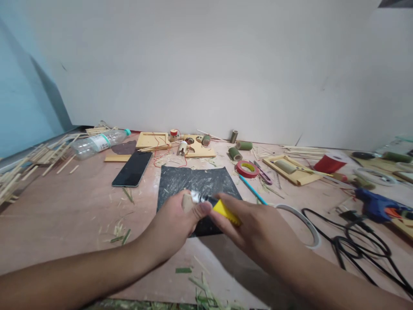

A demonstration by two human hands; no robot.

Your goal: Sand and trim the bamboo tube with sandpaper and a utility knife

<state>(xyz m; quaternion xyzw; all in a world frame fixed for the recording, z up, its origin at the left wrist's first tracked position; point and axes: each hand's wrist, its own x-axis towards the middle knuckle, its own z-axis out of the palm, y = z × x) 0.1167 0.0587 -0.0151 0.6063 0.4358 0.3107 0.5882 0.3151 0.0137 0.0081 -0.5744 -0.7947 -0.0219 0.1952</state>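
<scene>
My left hand [176, 219] is closed round a small tan piece of bamboo [187, 201], thumb pressed near its end. My right hand [254, 224] grips a yellow-handled utility knife [226, 211]. Its silver blade [200, 197] rests against the bamboo piece. Both hands hover over a dark sheet of sandpaper [196, 183] dusted with pale shavings, lying on the wooden table [64, 215].
A black phone [133, 168] lies left of the sandpaper, a plastic bottle [97, 143] beyond it. Red tape roll [247, 168], blue pencil [253, 189], white tape ring [303, 221], blue glue gun [380, 206] with black cable [355, 241] sit right. Bamboo bits and sticks litter the back.
</scene>
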